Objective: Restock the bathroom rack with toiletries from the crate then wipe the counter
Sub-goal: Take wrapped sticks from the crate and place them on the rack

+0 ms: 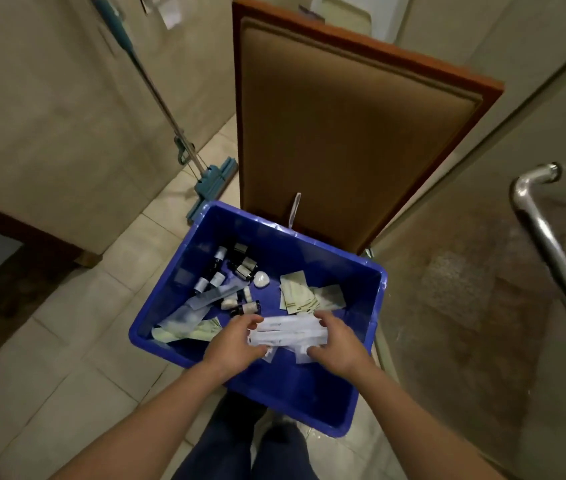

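Floor (66, 358): tiled; carries the crate. Open tile lies to the left, the better side to step away on.
Door (343, 133): brown, standing open just behind the crate, so there is little room to lift forward.
Glass panel (482, 306): close on the right, with a steel handle (544, 244) sticking out. Judged the main snag for an elbow.
Crate (295, 400): blue, open-topped, with tall walls. The load must rise above the rim before it moves sideways.
Mop (212, 181): leaning at the back left, with its head near the crate corner.
Hands: left hand (236, 344) and right hand (337, 341) are both inside the crate, fingers curled round opposite ends of one bundle.
Packets (288, 329): long, white and slippery-looking, held low over the near side. Best squared into a flat stack and pinched firmly — loose ones would slide out.
Sachets (309, 296): pale, flat, loose on the crate bottom.
Bottles (219, 268): small and dark, lying at the far left — not yet collected.
Rack, table: not in view.
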The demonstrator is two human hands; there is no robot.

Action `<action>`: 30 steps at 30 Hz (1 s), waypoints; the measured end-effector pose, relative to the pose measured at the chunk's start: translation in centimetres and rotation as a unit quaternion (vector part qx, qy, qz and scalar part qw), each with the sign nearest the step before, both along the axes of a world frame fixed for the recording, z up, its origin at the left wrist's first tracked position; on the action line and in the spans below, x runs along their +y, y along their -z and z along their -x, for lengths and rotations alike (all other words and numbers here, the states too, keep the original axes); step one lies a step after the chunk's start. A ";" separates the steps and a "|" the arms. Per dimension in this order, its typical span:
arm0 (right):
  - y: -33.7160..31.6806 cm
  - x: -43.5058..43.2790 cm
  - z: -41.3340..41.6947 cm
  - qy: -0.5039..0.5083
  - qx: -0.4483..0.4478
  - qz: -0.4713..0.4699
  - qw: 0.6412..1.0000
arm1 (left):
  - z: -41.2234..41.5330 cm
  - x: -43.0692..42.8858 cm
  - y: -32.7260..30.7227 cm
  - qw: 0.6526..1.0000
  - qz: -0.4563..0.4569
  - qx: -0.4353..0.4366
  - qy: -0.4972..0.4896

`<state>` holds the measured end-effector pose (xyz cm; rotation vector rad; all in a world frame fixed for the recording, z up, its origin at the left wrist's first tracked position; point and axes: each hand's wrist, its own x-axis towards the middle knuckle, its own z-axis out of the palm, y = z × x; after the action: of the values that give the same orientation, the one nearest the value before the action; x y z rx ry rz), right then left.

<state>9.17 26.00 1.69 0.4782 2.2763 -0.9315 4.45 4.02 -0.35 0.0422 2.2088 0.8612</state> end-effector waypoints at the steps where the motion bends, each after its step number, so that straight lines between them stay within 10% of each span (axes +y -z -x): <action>1: 1.0 -0.1 0.4 -0.003 -0.008 -0.002 1.000 | 0.4 0.0 1.1 1.000 0.004 -0.010 0.002; 30: 17.7 -3.2 3.2 -0.269 0.045 -0.221 0.936 | 2.5 1.8 14.8 0.991 0.049 -0.126 -0.024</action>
<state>6.01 22.79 -15.98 -0.0247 2.5079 -0.1701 1.92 5.86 -15.19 -0.1601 2.0176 0.7397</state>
